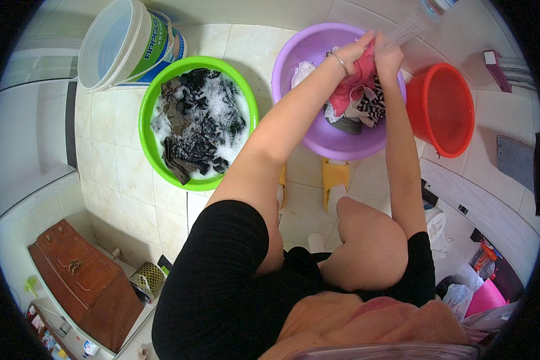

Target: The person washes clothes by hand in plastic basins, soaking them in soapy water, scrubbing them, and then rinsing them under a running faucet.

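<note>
Both my hands grip a pink-red cloth garment point(359, 74) over a purple plastic basin point(312, 135). My left hand point(353, 51), with a bangle on its wrist, holds the garment from one side. Opposite it, my right hand point(388, 58) grips the bunched upper part. Water sprays toward the hands from a shower head point(438, 5) at the upper right. Below the garment in the basin lie a black-and-white striped cloth point(372, 105), a white cloth point(302, 72) and a dark grey cloth point(345, 126).
A green basin point(143, 121) holds dark clothes point(198, 121) in suds at left. Behind it stands a white bucket point(117, 45). A red bucket point(450, 108) adjoins the purple basin. A brown cabinet point(81, 279) and a patterned bin point(147, 278) are at lower left. Yellow slippers point(334, 173) are on my feet.
</note>
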A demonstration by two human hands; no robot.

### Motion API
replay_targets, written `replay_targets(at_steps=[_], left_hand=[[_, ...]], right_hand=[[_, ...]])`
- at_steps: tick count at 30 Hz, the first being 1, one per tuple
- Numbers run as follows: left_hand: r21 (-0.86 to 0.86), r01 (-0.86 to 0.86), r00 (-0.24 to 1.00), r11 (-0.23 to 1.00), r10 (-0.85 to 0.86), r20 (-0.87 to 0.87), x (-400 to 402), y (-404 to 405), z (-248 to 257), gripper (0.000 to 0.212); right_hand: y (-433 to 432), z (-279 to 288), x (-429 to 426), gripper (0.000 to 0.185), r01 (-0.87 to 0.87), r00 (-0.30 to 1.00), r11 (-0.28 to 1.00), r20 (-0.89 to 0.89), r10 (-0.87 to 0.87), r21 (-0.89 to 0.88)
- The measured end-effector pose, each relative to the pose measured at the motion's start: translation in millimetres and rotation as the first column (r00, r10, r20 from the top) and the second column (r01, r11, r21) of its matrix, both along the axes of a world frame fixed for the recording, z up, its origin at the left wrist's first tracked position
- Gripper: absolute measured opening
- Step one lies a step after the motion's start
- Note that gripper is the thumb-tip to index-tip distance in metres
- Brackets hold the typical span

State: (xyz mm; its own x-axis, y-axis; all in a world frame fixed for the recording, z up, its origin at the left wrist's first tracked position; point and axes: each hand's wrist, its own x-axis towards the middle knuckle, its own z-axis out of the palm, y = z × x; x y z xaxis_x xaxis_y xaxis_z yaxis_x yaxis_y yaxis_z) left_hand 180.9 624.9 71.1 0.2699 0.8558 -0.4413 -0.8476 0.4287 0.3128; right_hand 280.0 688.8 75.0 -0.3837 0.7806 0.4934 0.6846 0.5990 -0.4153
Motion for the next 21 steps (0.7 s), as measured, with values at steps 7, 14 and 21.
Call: replay_targets(at_steps=[7, 14, 21], left_hand=[[0.105, -0.277, 0.944, 0.955, 0.291, -0.156, -25.0, 2.6, -40.7, 0.040], [-0.074, -0.327, 0.890, 0.942, 0.280, -0.361, 22.2, 9.9, 7.2, 0.043], [0.289, 0.149, 0.473, 0.946, 0.188, -0.861, -14.1, -14.9, 3.6, 0.052]], right_hand=[[-114.7, 82.4, -41.5, 0.015, -0.522, 0.847, 0.852, -0.131, 0.514, -0.032], [3.6, 8.3, 7.7, 0.023, -0.129, 0.991, 0.986, 0.034, 0.126, 0.101], [-85.4, 52.1, -32.9, 0.032, -0.207, 0.969, 0.970, -0.163, 0.185, -0.131]])
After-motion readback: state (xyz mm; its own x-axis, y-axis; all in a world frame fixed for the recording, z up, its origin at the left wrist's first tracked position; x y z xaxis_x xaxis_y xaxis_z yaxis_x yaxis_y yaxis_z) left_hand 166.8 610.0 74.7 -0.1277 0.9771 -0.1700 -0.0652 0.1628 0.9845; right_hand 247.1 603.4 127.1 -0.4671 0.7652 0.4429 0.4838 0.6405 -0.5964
